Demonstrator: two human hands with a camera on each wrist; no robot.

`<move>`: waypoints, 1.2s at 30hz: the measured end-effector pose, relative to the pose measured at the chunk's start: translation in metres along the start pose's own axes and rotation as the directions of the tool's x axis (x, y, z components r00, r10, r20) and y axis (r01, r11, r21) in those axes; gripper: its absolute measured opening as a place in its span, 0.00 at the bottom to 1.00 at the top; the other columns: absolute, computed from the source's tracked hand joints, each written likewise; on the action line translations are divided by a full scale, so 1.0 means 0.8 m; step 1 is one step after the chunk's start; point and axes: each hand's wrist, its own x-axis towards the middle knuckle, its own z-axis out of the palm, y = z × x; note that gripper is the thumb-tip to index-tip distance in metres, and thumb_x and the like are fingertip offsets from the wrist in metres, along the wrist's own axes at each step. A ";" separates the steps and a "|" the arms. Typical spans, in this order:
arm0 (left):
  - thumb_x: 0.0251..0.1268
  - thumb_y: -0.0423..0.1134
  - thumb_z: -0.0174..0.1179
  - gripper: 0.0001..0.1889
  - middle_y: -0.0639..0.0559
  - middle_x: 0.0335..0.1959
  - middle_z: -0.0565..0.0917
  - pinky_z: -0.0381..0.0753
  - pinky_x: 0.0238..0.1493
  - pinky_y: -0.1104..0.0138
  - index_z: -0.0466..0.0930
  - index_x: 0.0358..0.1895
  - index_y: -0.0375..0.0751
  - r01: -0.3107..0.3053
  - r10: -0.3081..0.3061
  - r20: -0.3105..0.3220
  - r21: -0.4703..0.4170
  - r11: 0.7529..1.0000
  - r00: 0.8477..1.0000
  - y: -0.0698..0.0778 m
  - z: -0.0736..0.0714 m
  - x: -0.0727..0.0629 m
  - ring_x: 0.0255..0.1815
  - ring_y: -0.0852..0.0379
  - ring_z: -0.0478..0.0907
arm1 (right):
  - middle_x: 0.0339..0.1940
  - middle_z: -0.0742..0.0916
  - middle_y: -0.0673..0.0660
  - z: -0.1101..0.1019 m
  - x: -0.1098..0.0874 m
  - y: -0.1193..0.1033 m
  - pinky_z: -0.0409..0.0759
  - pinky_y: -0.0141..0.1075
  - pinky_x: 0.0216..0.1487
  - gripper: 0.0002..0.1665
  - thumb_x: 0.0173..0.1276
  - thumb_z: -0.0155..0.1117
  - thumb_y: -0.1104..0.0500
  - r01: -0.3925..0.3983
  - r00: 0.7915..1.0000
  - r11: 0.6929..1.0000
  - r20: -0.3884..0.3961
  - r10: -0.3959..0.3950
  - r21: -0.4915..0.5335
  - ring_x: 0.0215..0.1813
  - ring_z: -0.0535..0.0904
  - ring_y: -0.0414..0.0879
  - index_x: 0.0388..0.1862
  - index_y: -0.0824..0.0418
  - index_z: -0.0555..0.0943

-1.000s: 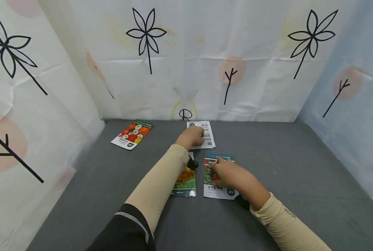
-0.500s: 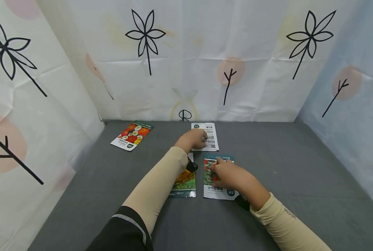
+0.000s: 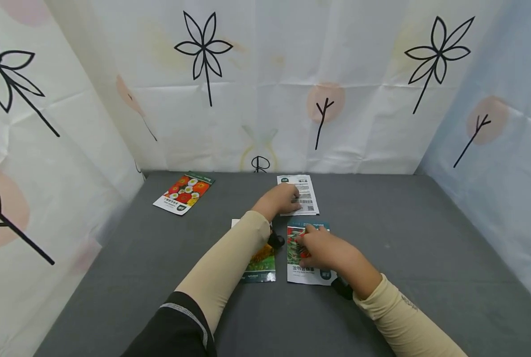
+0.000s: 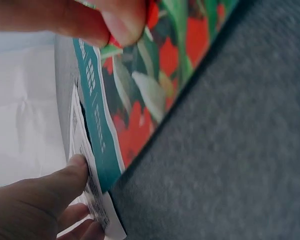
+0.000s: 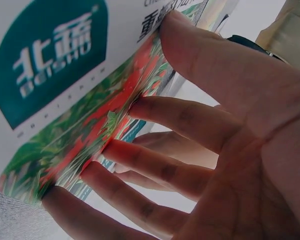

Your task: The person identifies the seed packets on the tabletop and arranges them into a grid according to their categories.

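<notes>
White, text-covered seed packets (image 3: 307, 193) lie face down at the back of the grey table, one edge showing under another. My left hand (image 3: 278, 198) rests on their left part; in the left wrist view its thumb presses the white packet (image 4: 110, 212). Nearer me lies a seed packet with red peppers and green leaves (image 3: 296, 243). Several fingertips of my right hand (image 3: 329, 250) and its thumb touch that packet's printed face; in the right wrist view the fingers are spread and mildly bent.
Under my left forearm lies a packet with a yellow-orange flower picture (image 3: 263, 265), partly hidden. At the back left, a packet with red, white and orange flowers (image 3: 187, 191) overlaps another green-edged one. A printed fabric wall (image 3: 359, 153) stands behind the table.
My left hand has slid the white packets to the right along the table's back. My right hand has stayed on the pepper packet. The head view has shifted slightly.
</notes>
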 end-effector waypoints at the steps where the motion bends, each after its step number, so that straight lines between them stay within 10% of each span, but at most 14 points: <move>1: 0.78 0.44 0.65 0.20 0.44 0.65 0.86 0.81 0.66 0.56 0.85 0.64 0.37 -0.008 0.008 -0.007 -0.002 1.000 1.000 0.000 0.000 0.000 0.64 0.49 0.83 | 0.64 0.80 0.66 -0.001 0.000 -0.001 0.80 0.63 0.63 0.33 0.68 0.79 0.48 0.003 1.000 1.000 -0.004 -0.003 -0.005 0.68 0.75 0.72 0.69 0.59 0.83; 11: 0.78 0.42 0.65 0.14 0.45 0.57 0.88 0.80 0.52 0.59 0.88 0.57 0.38 -0.017 0.014 -0.043 -0.088 0.996 0.999 -0.007 0.007 -0.002 0.50 0.50 0.82 | 0.61 0.80 0.63 0.001 0.001 -0.007 0.81 0.58 0.58 0.32 0.67 0.80 0.49 0.004 1.000 1.000 -0.001 -0.004 0.030 0.62 0.76 0.65 0.67 0.57 0.85; 22: 0.81 0.43 0.61 0.16 0.43 0.66 0.84 0.81 0.67 0.53 0.87 0.61 0.38 -0.056 0.047 -0.061 -0.157 0.986 0.997 -0.015 -0.021 -0.030 0.71 0.45 0.78 | 0.64 0.79 0.65 0.000 0.002 -0.004 0.81 0.60 0.60 0.34 0.67 0.79 0.49 -0.011 1.000 1.000 0.000 0.011 0.005 0.65 0.76 0.67 0.70 0.57 0.83; 36: 0.79 0.42 0.62 0.20 0.39 0.65 0.84 0.77 0.71 0.46 0.84 0.64 0.34 0.001 -0.027 -0.160 -0.157 0.988 0.987 -0.108 -0.063 -0.100 0.71 0.38 0.77 | 0.61 0.80 0.65 0.000 -0.004 -0.001 0.81 0.63 0.60 0.34 0.68 0.79 0.50 0.017 1.000 1.000 -0.001 -0.017 -0.004 0.67 0.75 0.73 0.70 0.60 0.82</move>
